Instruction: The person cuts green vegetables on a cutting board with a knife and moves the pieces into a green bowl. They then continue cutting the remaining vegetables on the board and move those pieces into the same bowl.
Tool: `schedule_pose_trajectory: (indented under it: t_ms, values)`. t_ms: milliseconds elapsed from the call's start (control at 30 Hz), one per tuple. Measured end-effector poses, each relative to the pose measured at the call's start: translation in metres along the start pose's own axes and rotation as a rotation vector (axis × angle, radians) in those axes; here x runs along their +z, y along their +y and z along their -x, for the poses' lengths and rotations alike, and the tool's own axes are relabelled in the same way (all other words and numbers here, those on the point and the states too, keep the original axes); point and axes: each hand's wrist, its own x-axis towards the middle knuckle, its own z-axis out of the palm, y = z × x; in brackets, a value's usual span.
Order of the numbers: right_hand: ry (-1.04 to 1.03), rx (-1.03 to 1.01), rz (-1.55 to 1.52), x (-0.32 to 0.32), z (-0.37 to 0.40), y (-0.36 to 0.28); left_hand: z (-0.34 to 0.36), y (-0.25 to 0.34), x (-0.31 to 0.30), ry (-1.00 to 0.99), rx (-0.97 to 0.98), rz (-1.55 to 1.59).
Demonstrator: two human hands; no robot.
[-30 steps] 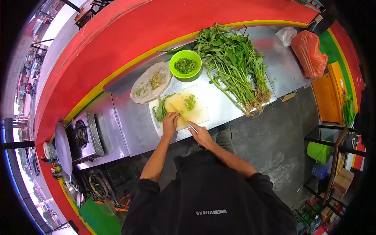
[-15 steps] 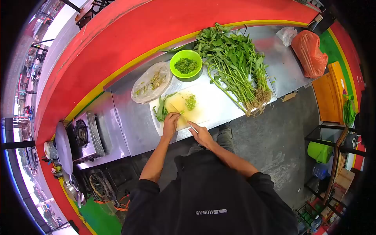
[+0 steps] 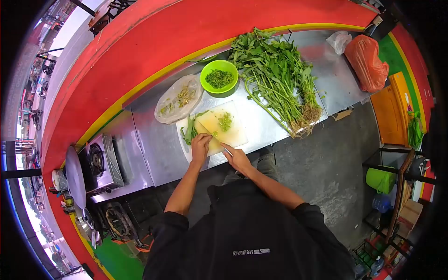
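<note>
While the person is leaning over the steel counter (image 3: 158,140) in the head view, the left hand (image 3: 200,142) is pressing its bunched, curled fingers down on the near end of the green stems (image 3: 190,129), which are lying across the left part of the white cutting board (image 3: 235,135). The right hand (image 3: 237,158) is closing firmly around the handle of a knife (image 3: 226,149), whose thin blade is pointing toward the left hand's fingertips at the board's near edge. A small pile of chopped greens (image 3: 225,121) is sitting farther back on the board. Beyond the board, a bright green bowl (image 3: 206,85) is holding more chopped greens, and a clear plastic bag (image 3: 177,100) with scraps is lying just to its left. A large bunch of leafy greens (image 3: 280,79) with roots is spreading across the counter to the right, and an orange plastic bag (image 3: 371,56) is sitting well beyond it. A gas stove (image 3: 100,161) is standing at the counter's left end. White lettering (image 3: 251,252) is showing on the person's black top, too small and distorted to read.
</note>
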Motion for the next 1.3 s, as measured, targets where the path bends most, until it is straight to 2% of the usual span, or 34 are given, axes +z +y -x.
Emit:
schedule_pose_trajectory:
  t_ms: [33,200,267,300,467,567,833,933,1000,1067,1100,1200,1233,1267,1300]
  values:
    - [-0.041,0.043,0.034,-0.001,-0.001,0.001,0.000,0.001,0.001,-0.001,-0.011,-0.007]
    - [-0.010,0.007,-0.001,0.000,-0.008,-0.003,0.003,-0.003,0.003,-0.005,-0.009,-0.030]
    - [-0.057,0.058,-0.011,-0.007,-0.009,-0.010,0.006,-0.004,0.007,-0.032,-0.056,-0.011]
    - [-0.111,0.150,-0.022,-0.013,-0.006,-0.016,0.005,-0.002,0.006,-0.027,-0.070,0.035]
    - [-0.047,0.034,0.060,-0.012,-0.001,-0.011,0.004,0.008,0.009,0.040,-0.054,-0.003]
    - [-0.074,0.218,-0.053,-0.020,0.000,-0.018,0.001,0.018,0.006,0.035,-0.103,0.010]
    - [-0.033,-0.016,0.004,-0.020,-0.003,0.001,0.008,0.006,0.020,0.098,-0.114,0.022]
    - [-0.072,0.095,-0.114,-0.020,0.001,0.004,0.004,0.012,0.016,0.137,-0.094,0.000]
    - [-0.077,0.029,-0.058,-0.020,0.004,0.003,0.008,0.012,0.018,0.140,-0.105,-0.003]
    - [-0.120,0.062,-0.064,-0.026,0.005,-0.002,0.006,0.010,0.022,0.067,-0.160,-0.060]
    - [-0.148,0.106,-0.076,-0.032,0.006,-0.005,0.009,0.003,0.030,0.101,-0.144,-0.050]
    - [-0.177,0.024,-0.146,-0.045,0.001,-0.002,0.008,0.002,0.036,0.100,-0.174,-0.059]
    - [-0.180,0.003,-0.070,-0.050,0.000,0.001,0.010,0.007,0.035,0.107,-0.195,-0.072]
    - [-0.233,0.089,-0.161,-0.055,-0.002,0.002,0.010,0.012,0.034,0.134,-0.202,-0.078]
    - [-0.229,0.078,-0.195,-0.057,-0.002,0.005,0.013,0.012,0.038,0.106,-0.234,-0.070]
